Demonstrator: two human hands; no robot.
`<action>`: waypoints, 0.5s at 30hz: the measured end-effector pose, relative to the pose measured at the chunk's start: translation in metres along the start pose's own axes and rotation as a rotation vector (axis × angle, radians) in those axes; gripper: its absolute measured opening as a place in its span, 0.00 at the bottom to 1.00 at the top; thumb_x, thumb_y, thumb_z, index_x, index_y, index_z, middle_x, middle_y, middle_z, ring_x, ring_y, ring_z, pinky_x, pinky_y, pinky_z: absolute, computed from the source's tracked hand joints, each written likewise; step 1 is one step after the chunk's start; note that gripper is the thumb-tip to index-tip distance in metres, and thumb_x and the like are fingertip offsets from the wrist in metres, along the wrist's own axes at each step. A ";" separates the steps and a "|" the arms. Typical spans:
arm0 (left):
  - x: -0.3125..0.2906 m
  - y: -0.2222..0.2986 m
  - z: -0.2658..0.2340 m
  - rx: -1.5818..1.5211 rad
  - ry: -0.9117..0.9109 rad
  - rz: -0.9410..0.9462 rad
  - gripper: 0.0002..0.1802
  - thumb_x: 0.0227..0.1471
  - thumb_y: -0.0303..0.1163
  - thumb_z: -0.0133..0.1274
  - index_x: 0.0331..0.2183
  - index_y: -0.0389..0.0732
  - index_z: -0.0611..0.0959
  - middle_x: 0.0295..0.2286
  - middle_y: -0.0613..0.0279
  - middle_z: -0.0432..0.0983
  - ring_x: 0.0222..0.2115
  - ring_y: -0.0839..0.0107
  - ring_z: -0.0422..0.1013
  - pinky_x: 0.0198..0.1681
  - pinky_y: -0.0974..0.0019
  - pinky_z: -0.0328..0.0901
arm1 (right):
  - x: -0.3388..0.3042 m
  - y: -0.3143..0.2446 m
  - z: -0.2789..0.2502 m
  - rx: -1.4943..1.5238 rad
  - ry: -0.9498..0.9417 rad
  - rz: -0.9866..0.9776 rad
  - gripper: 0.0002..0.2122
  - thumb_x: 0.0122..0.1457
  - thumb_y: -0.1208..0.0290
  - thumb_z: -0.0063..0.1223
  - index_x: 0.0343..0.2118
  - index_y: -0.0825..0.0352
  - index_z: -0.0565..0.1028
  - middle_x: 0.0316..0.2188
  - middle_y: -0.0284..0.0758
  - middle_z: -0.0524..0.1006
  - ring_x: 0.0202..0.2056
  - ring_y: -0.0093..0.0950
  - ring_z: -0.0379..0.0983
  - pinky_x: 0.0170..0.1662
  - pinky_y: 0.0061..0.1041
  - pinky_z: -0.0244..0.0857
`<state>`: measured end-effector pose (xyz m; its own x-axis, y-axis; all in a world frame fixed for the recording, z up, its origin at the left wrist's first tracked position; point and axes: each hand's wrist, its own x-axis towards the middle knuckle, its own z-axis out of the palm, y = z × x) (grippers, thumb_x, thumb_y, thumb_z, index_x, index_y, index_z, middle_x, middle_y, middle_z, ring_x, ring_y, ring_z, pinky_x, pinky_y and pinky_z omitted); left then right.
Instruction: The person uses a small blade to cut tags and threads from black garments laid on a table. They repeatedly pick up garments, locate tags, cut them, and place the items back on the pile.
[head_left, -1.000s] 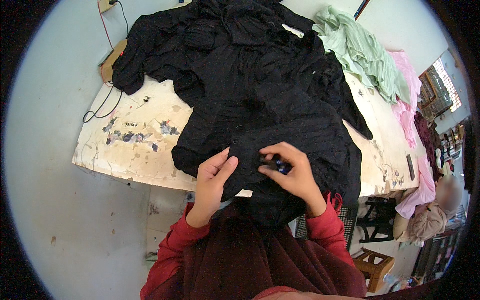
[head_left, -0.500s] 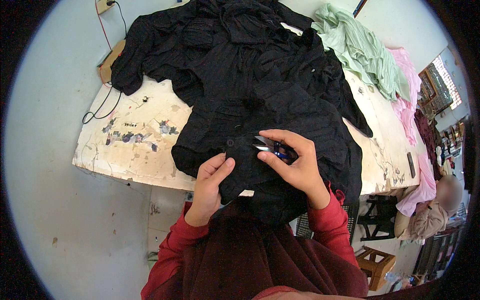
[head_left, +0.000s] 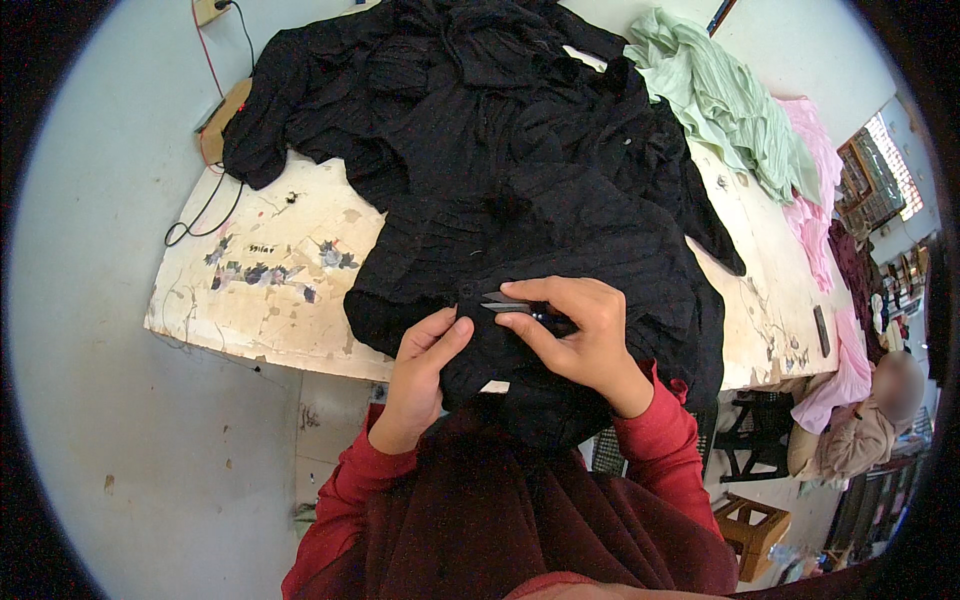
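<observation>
A black crinkled garment [head_left: 590, 225] is spread over the table and hangs past its near edge. My left hand [head_left: 424, 365] pinches a fold of it between thumb and fingers. Just beyond those fingertips a dark button [head_left: 469, 291] shows faintly on the cloth. In my right hand [head_left: 580, 325] is a pair of thread snips [head_left: 507, 303], held between thumb and fingers. Their pointed blades aim left, close to the button; whether they touch cloth or thread I cannot tell. My palm and fingers hide most of the snips' handles.
The worn pale tabletop [head_left: 260, 320] shows left of the garment. A cable [head_left: 205, 235] and a brown box [head_left: 225, 120] are at the far left. Light green cloth [head_left: 720, 110] and pink cloth [head_left: 815, 190] lie at the right. Beyond them sits another person [head_left: 860, 435].
My right hand has moved slightly left and brought the snips nearer the button. The blades, spread wider before, are now closer together. My left hand keeps its pinch almost in place.
</observation>
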<state>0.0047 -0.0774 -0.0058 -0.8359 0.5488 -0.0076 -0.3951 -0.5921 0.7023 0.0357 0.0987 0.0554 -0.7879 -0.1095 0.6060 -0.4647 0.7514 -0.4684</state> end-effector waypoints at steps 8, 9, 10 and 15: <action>0.001 -0.001 -0.002 -0.006 -0.008 0.020 0.10 0.57 0.28 0.47 0.39 0.37 0.79 0.34 0.64 0.77 0.33 0.79 0.72 0.37 0.75 0.67 | -0.002 0.003 0.002 0.044 0.018 0.001 0.09 0.43 0.71 0.64 0.28 0.67 0.79 0.26 0.37 0.80 0.25 0.29 0.77 0.28 0.21 0.65; 0.002 -0.001 -0.002 -0.009 0.010 -0.011 0.10 0.57 0.28 0.47 0.39 0.37 0.79 0.34 0.64 0.77 0.33 0.79 0.72 0.38 0.75 0.67 | -0.002 0.003 0.001 0.046 0.016 0.004 0.09 0.43 0.71 0.64 0.28 0.67 0.79 0.26 0.37 0.80 0.25 0.29 0.77 0.28 0.21 0.65; 0.002 -0.001 -0.002 -0.012 0.007 -0.016 0.10 0.57 0.28 0.47 0.39 0.37 0.80 0.34 0.64 0.77 0.33 0.79 0.72 0.38 0.75 0.67 | -0.002 0.003 0.001 0.050 0.016 0.005 0.09 0.44 0.71 0.64 0.28 0.67 0.79 0.26 0.37 0.80 0.25 0.29 0.77 0.28 0.21 0.65; 0.001 0.000 -0.001 -0.016 0.009 -0.036 0.10 0.57 0.28 0.47 0.38 0.37 0.80 0.34 0.64 0.77 0.33 0.79 0.72 0.39 0.75 0.67 | -0.003 0.005 0.003 0.120 0.008 0.016 0.09 0.44 0.72 0.64 0.29 0.68 0.79 0.27 0.38 0.80 0.25 0.28 0.77 0.29 0.21 0.66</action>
<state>0.0033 -0.0778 -0.0067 -0.8245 0.5645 -0.0391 -0.4308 -0.5816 0.6901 0.0346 0.1010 0.0497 -0.7926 -0.0931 0.6026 -0.4977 0.6698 -0.5511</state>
